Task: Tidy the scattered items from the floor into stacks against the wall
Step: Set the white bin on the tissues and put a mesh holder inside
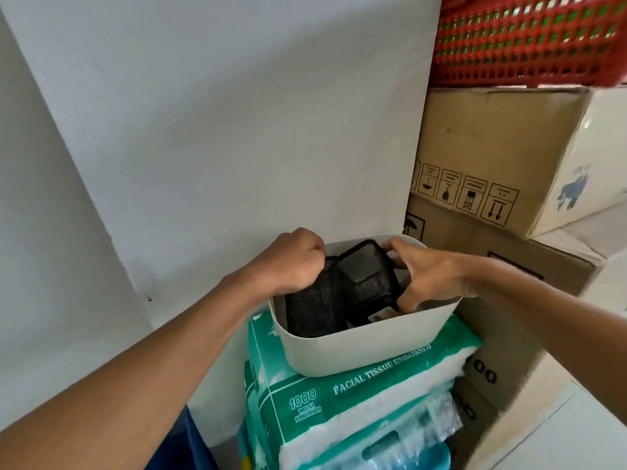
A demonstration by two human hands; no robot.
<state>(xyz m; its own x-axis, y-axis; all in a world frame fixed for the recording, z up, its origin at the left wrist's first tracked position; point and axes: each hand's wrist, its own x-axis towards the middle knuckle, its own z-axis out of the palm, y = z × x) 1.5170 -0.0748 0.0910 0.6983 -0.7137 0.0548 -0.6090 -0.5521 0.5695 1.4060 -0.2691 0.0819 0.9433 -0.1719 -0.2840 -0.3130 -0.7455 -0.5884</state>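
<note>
Black mesh organisers (342,286) stand in a pale bin (366,344) atop green facial tissue packs (339,395) against the white wall (203,130). The left hand (288,262) pinches their top edge; the right hand (427,273) grips their right side. Cardboard boxes (502,157) crowd the right, a red basket (529,39) on top.

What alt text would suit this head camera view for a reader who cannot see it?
Two hands, left and right, grip black mesh pouches inside a grey bin on stacked tissue packs against a white wall. Cardboard boxes and a red crate are stacked alongside.
</note>
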